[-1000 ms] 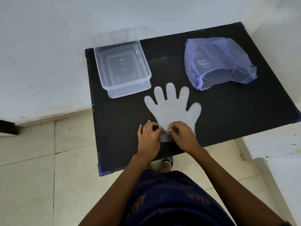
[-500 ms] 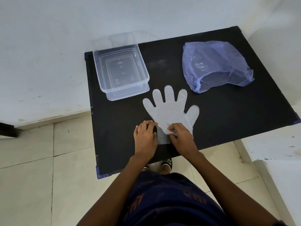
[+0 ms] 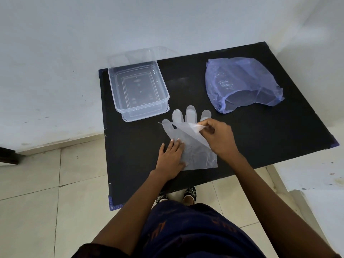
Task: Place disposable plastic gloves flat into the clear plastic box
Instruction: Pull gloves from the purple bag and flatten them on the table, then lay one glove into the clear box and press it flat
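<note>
Your left hand (image 3: 172,157) lay flat on the black tabletop (image 3: 260,142), fingers straight and close together, pressing down the left side of the glove (image 3: 197,155) near its cuff end. The glove was spread on the tabletop directly in front of you, close to the near edge, with its cuff toward you and its fingers pointing away. Your right hand (image 3: 218,138) was raised just above the glove's right side, with its fingers curled and pinching a thin layer of the clear plastic, which it had lifted and folded over toward the left so that a slanted edge ran across the glove's palm. Three glove fingers showed flat on the tabletop beyond your right hand, and another stuck out to the left, just beyond the fingertips of your left hand. The rest of the glove's right side was hidden under your right hand. The clear plastic box (image 3: 138,90) stood at the far left corner of the tabletop, open at the top, resting on what looked like its own lid; its near right corner lay close to the glove's fingers but did not touch them. Nothing but the moulded base showed inside the box. A crumpled bluish plastic bag (image 3: 242,82) lay at the far right of the tabletop, its mouth toward you, apart from the glove and from both hands.
</note>
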